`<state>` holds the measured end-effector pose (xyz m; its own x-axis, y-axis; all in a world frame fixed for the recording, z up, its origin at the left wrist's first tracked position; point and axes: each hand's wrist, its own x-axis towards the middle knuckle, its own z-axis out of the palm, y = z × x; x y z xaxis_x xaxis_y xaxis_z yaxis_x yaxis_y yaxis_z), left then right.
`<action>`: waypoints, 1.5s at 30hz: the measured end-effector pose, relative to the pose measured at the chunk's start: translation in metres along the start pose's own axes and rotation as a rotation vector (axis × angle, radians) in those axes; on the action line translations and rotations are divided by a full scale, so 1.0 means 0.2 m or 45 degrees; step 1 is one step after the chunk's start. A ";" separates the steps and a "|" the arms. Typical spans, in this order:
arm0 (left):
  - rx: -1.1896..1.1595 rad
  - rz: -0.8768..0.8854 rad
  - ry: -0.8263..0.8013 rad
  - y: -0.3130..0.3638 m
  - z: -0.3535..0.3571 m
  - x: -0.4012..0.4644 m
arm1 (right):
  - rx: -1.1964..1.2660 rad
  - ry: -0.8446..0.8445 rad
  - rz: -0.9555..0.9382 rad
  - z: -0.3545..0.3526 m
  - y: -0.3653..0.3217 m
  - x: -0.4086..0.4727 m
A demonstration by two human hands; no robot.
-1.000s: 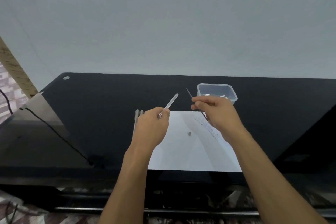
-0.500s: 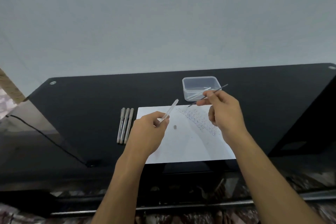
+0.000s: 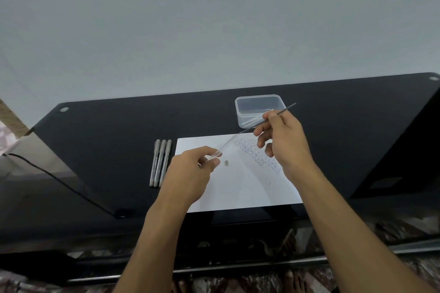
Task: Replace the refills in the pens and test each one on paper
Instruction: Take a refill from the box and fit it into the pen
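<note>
Pale wall fills the upper half of the head view; below it a black glass desk [image 3: 107, 140] carries everything.

On the desk lies a white paper [image 3: 240, 188] with lines of test scribble toward its far right part. Three pens [image 3: 160, 162] lie side by side just left of the paper, long axes running away from the person. A clear tub [image 3: 259, 103] stands beyond the paper's far edge, with what look like spare refills inside. A small grey bit [image 3: 226, 162], perhaps a pen's end piece, rests on the paper.

Left hand [image 3: 190, 175] pinches the near end of a clear barrel [image 3: 225, 148] between thumb and fingers; the barrel slants up and to the right, its open end toward the other hand. Right hand [image 3: 284, 143] pinches a thin dark refill [image 3: 279, 113] near its middle, the other fingers loosely curled. The refill lies on nearly the same slant, its lower tip just at the barrel's mouth; whether it is already inside I cannot tell.

The two long axes are almost in line, so the step in hand seems to be sliding the refill down into the barrel, right hand feeding, left holding steady. A slight tilt could make the tip miss the mouth.
</note>
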<state>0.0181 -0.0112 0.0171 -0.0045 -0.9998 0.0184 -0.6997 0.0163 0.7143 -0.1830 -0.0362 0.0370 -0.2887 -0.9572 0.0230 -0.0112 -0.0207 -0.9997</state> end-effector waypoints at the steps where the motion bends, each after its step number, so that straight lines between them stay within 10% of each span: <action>1: 0.003 0.002 -0.002 0.00 0.00 0.00 | 0.001 -0.008 0.003 0.00 0.00 0.00; 14: -0.049 0.021 0.002 0.00 -0.01 0.00 | -0.118 -0.076 0.014 0.00 0.01 0.00; 22: -0.062 0.042 0.024 0.01 0.01 0.00 | -0.350 -0.492 0.056 0.03 0.05 -0.03; 31: -0.012 -0.048 0.037 -0.03 0.01 0.01 | -1.104 -0.468 -0.199 0.12 0.18 -0.04; 45: 0.059 -0.154 -0.025 -0.04 0.02 0.02 | -1.196 -0.427 -0.222 0.15 0.21 -0.01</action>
<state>0.0213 -0.0151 0.0096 0.0683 -0.9944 -0.0805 -0.7281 -0.1048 0.6774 -0.1539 -0.0438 -0.0058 0.0714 -0.9972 0.0215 -0.8179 -0.0709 -0.5710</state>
